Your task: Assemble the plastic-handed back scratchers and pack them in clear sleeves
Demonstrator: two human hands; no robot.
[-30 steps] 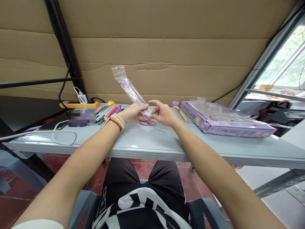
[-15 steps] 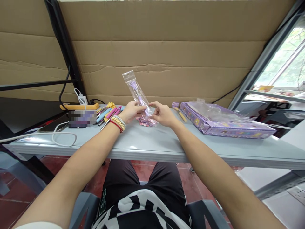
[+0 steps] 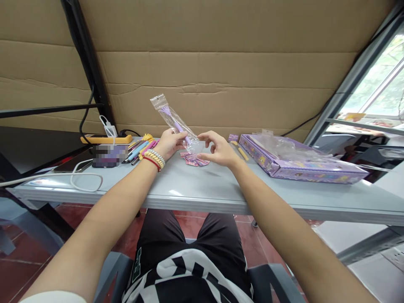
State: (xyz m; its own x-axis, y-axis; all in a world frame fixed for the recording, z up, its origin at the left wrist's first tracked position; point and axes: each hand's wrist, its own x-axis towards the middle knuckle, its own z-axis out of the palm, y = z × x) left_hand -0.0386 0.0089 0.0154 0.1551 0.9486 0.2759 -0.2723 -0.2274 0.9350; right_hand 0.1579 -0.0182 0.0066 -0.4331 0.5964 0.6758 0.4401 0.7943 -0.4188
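Observation:
My left hand (image 3: 171,143) is closed on a clear plastic bag (image 3: 160,102), which is tilted up to the left above the desk. Inside the bag is a slim purple pen-like stick (image 3: 179,126) with a splayed top end. Just right of the bag's lower end, my right hand (image 3: 219,149) is open, thumb and fingers apart with nothing visible between them. Whether its fingertips touch the bag, I cannot tell. Below the bag, several small pink and purple printed cards or packets (image 3: 193,159) lie in a loose pile on the desk.
Several coloured pens (image 3: 140,150) lie left of my left hand, near a phone-like item (image 3: 107,163) and a yellow power strip (image 3: 124,139). A white cable (image 3: 72,179) loops there. To the right are a yellow cutter-like tool (image 3: 242,153) and a purple box (image 3: 303,170) holding clear plastic.
The bag has moved left and tilted further in my left hand. My right thumb and fingers have spread and moved slightly right. The pile below shows more fully.

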